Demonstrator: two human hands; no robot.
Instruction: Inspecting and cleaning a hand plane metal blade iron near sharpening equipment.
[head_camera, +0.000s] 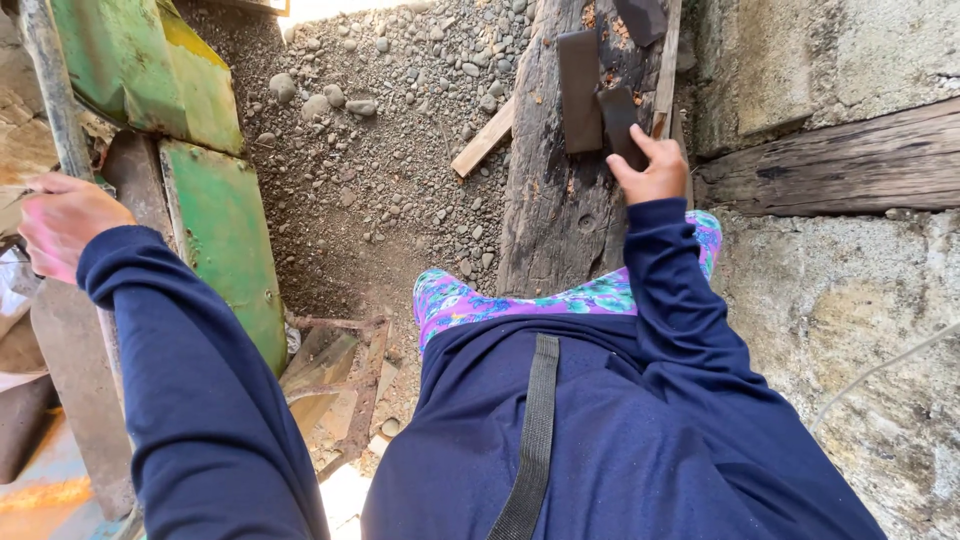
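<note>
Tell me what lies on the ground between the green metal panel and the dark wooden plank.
In the head view, gravel and a small loose wood strip lie between the green metal panel and the dark wooden plank.

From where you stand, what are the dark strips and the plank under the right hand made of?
The dark strips look like rubber or leather: matte, flat, cleanly cut; I cannot tell which. The plank is old wood, rough, cracked and weathered grey. The right hand touches one strip.

right hand (652, 172): fingers (640, 140) touch a small dark flat piece (620, 120) on a weathered wooden plank (560, 210) | left hand (62, 220): curled by a grey metal pole (45, 90), next to green metal panels (215, 230) | ground: gravel (390, 120)
</note>
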